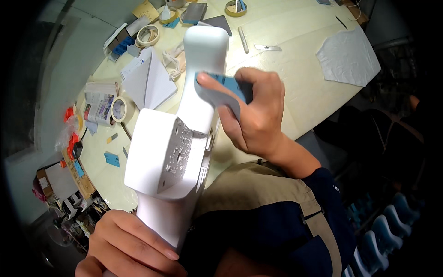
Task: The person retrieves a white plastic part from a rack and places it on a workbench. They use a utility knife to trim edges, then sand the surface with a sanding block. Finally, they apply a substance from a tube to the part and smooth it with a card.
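Head view: right hand point(258, 113) pinches a blue sanding sheet point(220, 91) against the white moulded part point(184, 134); left hand point(127, 247) clasps its lower end above the worktop point(295, 60).

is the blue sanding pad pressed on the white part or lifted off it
Pressed on: the right hand holds the blue sanding pad flat against the white part, with no gap visible.

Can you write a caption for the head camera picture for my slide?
Right hand presses a blue sanding pad on a white molded part; left hand grips its base.
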### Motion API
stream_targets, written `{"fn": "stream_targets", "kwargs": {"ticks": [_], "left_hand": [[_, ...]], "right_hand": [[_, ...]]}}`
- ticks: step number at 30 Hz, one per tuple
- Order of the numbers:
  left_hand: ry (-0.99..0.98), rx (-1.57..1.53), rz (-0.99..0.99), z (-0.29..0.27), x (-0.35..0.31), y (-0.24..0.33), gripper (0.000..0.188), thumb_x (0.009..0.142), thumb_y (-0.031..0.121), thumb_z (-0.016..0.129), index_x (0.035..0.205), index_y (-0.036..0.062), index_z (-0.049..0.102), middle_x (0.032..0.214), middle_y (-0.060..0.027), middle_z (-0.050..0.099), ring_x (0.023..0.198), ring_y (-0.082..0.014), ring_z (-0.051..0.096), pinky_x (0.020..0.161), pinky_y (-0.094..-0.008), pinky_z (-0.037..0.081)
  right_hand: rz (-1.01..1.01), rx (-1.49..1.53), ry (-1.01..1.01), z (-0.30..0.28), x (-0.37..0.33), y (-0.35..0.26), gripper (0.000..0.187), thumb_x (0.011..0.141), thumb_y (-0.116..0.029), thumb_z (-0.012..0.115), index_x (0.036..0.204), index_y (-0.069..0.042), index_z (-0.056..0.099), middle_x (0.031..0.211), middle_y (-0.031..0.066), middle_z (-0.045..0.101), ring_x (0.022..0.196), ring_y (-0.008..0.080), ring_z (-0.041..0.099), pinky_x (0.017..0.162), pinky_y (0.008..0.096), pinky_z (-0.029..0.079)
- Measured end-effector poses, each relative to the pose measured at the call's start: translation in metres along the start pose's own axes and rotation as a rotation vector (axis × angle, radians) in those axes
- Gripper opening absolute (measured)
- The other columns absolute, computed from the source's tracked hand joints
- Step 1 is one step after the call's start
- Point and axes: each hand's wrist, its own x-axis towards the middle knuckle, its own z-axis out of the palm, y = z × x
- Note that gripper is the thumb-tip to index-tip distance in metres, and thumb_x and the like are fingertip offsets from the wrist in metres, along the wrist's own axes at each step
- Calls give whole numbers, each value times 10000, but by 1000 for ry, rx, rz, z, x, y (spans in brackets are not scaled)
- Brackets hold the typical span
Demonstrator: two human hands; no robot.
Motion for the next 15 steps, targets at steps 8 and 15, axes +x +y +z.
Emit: {"fn": "stream_targets", "kwargs": {"ticks": [8, 15], "left_hand": [[-78, 18, -109, -5, 9, 3, 134, 936, 44, 325, 830, 24, 405, 632, -148, 643, 537, -258, 661, 524, -331, 572], [-204, -38, -270, -6, 28, 6, 217, 856, 155, 561, 1040, 145, 445, 720, -68, 640, 622, -219, 639, 728, -349, 483]], "right_hand": [[20, -24, -57, -7, -1, 3, 395, 794, -180, 511, 1164, -131, 639, 944, 104, 434, 811, 233, 422, 738, 324, 361], [99, 289, -67, -11, -11, 8, 378, 787, -210, 560, 1155, -182, 646, 944, 93, 458, 805, 246, 430, 747, 336, 346]]}}
